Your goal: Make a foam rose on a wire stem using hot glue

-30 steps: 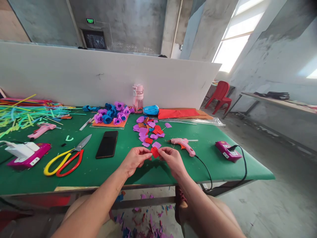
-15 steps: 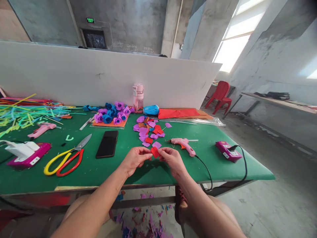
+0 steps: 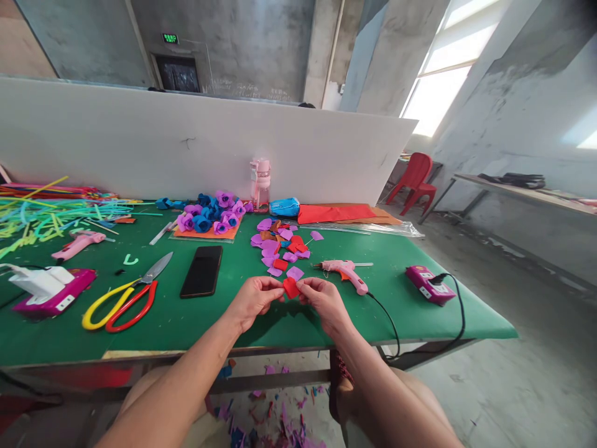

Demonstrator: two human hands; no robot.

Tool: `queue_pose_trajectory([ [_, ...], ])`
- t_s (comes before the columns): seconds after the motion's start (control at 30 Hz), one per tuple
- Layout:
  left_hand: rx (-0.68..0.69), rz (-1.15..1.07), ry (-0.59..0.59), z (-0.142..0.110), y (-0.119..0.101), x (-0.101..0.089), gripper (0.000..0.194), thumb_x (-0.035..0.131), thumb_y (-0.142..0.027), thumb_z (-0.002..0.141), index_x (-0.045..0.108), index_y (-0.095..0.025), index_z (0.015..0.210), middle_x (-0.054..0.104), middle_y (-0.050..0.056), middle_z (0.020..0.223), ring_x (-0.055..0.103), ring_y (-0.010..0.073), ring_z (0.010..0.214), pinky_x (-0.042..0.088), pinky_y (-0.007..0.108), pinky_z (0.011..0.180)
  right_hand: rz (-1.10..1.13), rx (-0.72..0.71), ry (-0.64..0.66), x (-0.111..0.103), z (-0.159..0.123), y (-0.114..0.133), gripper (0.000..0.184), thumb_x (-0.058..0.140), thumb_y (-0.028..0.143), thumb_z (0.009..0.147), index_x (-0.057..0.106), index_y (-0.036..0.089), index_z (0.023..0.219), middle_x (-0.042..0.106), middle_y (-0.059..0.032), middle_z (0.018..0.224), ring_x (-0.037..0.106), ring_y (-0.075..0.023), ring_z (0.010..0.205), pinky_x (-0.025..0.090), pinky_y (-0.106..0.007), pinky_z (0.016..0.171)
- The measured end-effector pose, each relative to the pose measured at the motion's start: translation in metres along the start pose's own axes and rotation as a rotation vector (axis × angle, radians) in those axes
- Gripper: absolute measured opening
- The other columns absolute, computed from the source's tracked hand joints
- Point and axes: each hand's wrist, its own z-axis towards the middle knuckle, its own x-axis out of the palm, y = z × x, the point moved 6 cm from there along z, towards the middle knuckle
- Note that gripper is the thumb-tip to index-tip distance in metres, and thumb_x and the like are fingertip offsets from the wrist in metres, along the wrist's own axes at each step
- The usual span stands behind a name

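Observation:
Between my two hands is a small red paper petal, held above the near edge of the green table. My left hand pinches its left side between thumb and fingers. On the other side, my right hand pinches the right edge the same way. Just beyond the hands lie loose purple petals, mixed with red, brown and blue pieces. A pink glue gun rests to the right of my right hand, its cord running off the front edge.
Left of my hands lie a black phone and red-and-yellow scissors. Purple and blue paper flowers sit farther back, beside a pink bottle. A magenta power strip is at right. A white board closes off the back.
Both hands keep their pinch on the red petal at nearly the same spot. The petal's outline has shifted slightly; nothing else on the table has moved.

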Motion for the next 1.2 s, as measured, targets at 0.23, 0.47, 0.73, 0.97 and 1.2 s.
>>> queue_pose_trajectory([
  [0.23, 0.012, -0.08, 0.022, 0.002, 0.001, 0.003, 0.024, 0.069, -0.029, 0.063, 0.061, -0.011, 0.076, 0.059, -0.002, 0.059, 0.025, -0.0021, 0.031, 0.012, 0.017, 0.034, -0.003, -0.116, 0.118, 0.013, -0.006, 0.009, 0.02, 0.072, 0.03, 0.061, 0.064, 0.016, 0.074, 0.063, 0.0002, 0.066, 0.053, -0.0113, 0.06, 0.039, -0.023, 0.056],
  [0.47, 0.013, -0.08, 0.004, 0.001, 0.001, 0.002, 0.023, 0.068, -0.029, 0.064, 0.059, -0.011, 0.075, 0.06, -0.001, 0.06, 0.024, -0.0019, 0.031, 0.011, 0.017, 0.034, 0.135, -0.01, 0.273, 0.023, -0.012, 0.008, 0.026, 0.063, 0.039, 0.073, 0.067, 0.015, 0.078, 0.067, -0.0037, 0.071, 0.059, -0.0132, 0.066, 0.045, -0.026, 0.067],
  [0.73, 0.107, 0.225, -0.212, 0.025, -0.014, -0.014, 0.013, 0.056, -0.024, 0.066, 0.056, -0.014, 0.074, 0.062, -0.001, 0.057, 0.025, 0.0018, 0.032, 0.016, 0.018, 0.035, 0.115, -0.023, -0.077, -0.019, 0.007, 0.009, 0.03, 0.074, 0.038, 0.059, 0.064, 0.015, 0.074, 0.062, 0.0007, 0.059, 0.055, -0.0104, 0.052, 0.045, -0.024, 0.054],
  [0.97, 0.198, 0.324, -0.312, 0.023, -0.034, -0.026, 0.029, 0.06, -0.034, 0.069, 0.064, -0.013, 0.089, 0.062, 0.0, 0.062, 0.029, 0.003, 0.036, 0.019, 0.02, 0.037, 0.051, -0.062, 0.097, -0.014, 0.004, 0.015, 0.027, 0.07, 0.033, 0.064, 0.063, 0.015, 0.083, 0.065, -0.0008, 0.07, 0.055, -0.0102, 0.058, 0.045, -0.024, 0.057],
  [1.2, 0.03, 0.115, 0.035, -0.005, -0.016, 0.013, 0.035, 0.066, -0.04, 0.067, 0.062, -0.014, 0.092, 0.052, -0.005, 0.056, 0.02, 0.0006, 0.036, 0.013, 0.018, 0.036, 0.018, -0.045, 0.273, 0.006, -0.01, 0.017, 0.033, 0.069, 0.029, 0.067, 0.057, 0.016, 0.095, 0.065, 0.0014, 0.064, 0.057, -0.0101, 0.057, 0.045, -0.024, 0.059],
])
